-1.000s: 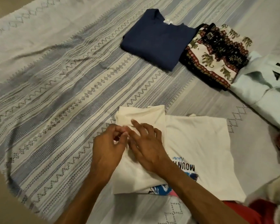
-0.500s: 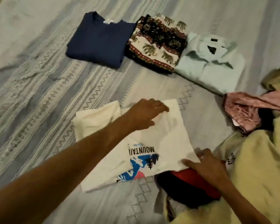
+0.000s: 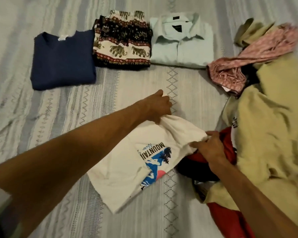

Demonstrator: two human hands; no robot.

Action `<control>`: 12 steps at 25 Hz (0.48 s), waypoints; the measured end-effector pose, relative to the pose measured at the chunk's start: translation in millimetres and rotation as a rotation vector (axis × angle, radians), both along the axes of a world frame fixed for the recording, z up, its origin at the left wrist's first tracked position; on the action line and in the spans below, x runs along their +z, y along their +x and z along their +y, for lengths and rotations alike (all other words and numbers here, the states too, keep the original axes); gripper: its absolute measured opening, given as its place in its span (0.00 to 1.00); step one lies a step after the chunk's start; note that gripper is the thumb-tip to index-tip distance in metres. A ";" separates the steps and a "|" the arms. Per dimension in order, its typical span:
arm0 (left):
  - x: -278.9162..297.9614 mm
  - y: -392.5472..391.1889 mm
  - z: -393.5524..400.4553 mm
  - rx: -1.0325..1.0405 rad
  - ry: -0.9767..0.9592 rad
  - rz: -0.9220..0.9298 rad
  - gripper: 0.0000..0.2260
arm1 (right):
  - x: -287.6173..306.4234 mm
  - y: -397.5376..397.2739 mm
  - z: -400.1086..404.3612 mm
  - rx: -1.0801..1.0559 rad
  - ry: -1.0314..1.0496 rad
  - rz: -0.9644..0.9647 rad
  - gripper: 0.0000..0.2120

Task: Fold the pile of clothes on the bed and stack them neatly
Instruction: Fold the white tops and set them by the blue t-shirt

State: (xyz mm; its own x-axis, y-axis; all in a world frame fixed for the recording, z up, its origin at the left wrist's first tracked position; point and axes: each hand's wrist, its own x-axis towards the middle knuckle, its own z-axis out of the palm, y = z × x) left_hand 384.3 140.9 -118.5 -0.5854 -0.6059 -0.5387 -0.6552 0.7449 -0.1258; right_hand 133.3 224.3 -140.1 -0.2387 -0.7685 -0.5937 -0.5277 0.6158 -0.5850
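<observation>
Left hand (image 3: 156,107) pinches the white T-shirt's (image 3: 127,169) far corner. Right hand (image 3: 208,148) grips its near corner, beside the unfolded pile (image 3: 265,134).

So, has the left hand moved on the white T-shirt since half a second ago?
Yes. The left hand went from resting on the white T-shirt to its far edge, gripping it, nearer the elephant-print cloth.

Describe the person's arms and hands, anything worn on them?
Both forearms are bare right up to the frame edge, with no sleeves in view. The left hand and the right hand show no gloves, rings, watch or bracelet. The picture is slightly blurred, so finer marks cannot be made out.
</observation>
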 end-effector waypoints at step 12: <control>9.1 127.1 90.1 0.499 -0.006 0.577 0.30 | 33.0 83.1 95.4 0.499 -0.459 0.154 0.13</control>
State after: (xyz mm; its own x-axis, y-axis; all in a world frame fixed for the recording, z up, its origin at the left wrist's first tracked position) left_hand 511.5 231.0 -109.4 -0.4293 -0.8744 -0.2262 -0.8772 0.3440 0.3350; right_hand 216.3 319.7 -107.0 0.1531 -0.9734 -0.1705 -0.7816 -0.0137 -0.6236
